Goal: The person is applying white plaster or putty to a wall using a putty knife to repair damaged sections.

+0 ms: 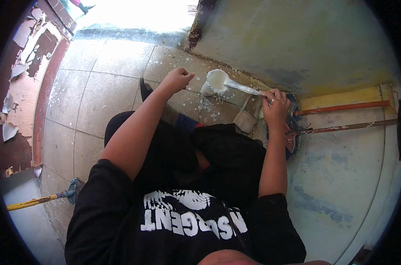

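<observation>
A white paint container (206,89) with a splattered rim stands on the tiled floor, white paint inside it. My right hand (276,106) grips the thin end of a paintbrush (242,87) coated in white. Its broad end lies at the container's right rim, pointing left. To the left of the container my left hand (178,81) hovers, fingers curled closed, and no object shows in it. The left palm is hidden from view.
Paint-spotted tiles (107,92) cover the floor. Beside my right arm, a long orange handle (346,107) and a brown pole (346,127) lean by the wall (289,48). A dustpan-like scoop (244,121) lies near my knee. A yellow-handled tool (37,201) is at left, below a peeling door (26,97).
</observation>
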`<state>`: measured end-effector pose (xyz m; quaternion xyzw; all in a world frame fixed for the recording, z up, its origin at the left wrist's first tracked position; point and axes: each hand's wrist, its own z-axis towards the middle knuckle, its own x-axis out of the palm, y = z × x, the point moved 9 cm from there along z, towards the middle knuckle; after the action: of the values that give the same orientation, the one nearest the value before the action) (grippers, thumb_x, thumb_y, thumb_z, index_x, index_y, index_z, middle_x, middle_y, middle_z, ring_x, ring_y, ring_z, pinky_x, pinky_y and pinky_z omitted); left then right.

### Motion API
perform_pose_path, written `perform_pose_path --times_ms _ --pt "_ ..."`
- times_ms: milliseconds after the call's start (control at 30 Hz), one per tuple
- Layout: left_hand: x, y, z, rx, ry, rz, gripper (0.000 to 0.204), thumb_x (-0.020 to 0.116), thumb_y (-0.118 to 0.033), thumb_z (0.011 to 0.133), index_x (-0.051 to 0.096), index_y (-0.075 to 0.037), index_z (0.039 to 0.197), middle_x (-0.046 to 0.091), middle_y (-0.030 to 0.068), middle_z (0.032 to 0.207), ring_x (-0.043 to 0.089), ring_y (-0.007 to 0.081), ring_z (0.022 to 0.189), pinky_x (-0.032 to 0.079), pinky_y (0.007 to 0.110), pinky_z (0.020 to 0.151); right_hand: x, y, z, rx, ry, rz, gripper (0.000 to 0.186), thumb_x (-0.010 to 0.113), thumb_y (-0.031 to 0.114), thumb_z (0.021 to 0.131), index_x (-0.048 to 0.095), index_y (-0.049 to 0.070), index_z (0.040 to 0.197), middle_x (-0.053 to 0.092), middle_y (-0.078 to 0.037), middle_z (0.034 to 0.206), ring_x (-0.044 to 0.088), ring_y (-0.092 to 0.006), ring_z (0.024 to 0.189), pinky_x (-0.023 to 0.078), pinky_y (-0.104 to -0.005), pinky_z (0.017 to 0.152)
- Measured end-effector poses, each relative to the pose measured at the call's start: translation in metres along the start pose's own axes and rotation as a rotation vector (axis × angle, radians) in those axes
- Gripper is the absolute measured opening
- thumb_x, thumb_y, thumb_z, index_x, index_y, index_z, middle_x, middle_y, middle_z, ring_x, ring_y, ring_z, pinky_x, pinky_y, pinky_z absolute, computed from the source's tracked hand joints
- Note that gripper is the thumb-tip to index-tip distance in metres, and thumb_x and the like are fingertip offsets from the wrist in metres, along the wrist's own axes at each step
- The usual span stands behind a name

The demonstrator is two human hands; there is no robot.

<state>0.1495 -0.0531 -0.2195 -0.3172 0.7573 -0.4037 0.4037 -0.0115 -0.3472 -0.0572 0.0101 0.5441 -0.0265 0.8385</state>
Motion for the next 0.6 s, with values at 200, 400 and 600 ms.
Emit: perform_pose_path --times_ms 200,400,600 --pt "0.0 -0.002 -0.001 -0.001 -0.012 0.02 0.045 0.063 -0.043 0.089 0.067 0.002 0.091 0.067 0.011 0.07 0.068 0.0197 0.064 0.053 0.035 0.062 -0.001 -0.004 -0.001 0.041 0.013 0.081 0.019 0.071 0.016 0.081 0.07 0.02 0.1 0.059 -0.003 0.096 0.055 -0.0275 0.102 0.039 -0.046 0.092" --pt "-0.002 -0.003 -0.001 0.011 -0.019 0.047 0.045 0.062 -0.042 0.089 0.068 0.003 0.091 0.068 0.0121 0.071 0.068 0.0216 0.065 0.053 0.036 0.064 0.005 -0.013 -0.004 0.121 0.1 0.182 0.024 0.072 0.019 0.082 0.069 0.022 0.106 0.061 -0.003 0.1 0.056 -0.0288 0.103 0.039 -0.0475 0.095" --pt "-0.001 -0.002 -0.001 0.01 -0.026 0.042 0.046 0.062 -0.042 0.089 0.068 0.003 0.095 0.069 0.0135 0.071 0.069 0.023 0.066 0.053 0.037 0.066 0.018 -0.015 -0.006 0.114 0.161 0.13 0.025 0.071 0.021 0.083 0.069 0.022 0.108 0.063 -0.004 0.102 0.056 -0.0286 0.105 0.038 -0.0479 0.097"
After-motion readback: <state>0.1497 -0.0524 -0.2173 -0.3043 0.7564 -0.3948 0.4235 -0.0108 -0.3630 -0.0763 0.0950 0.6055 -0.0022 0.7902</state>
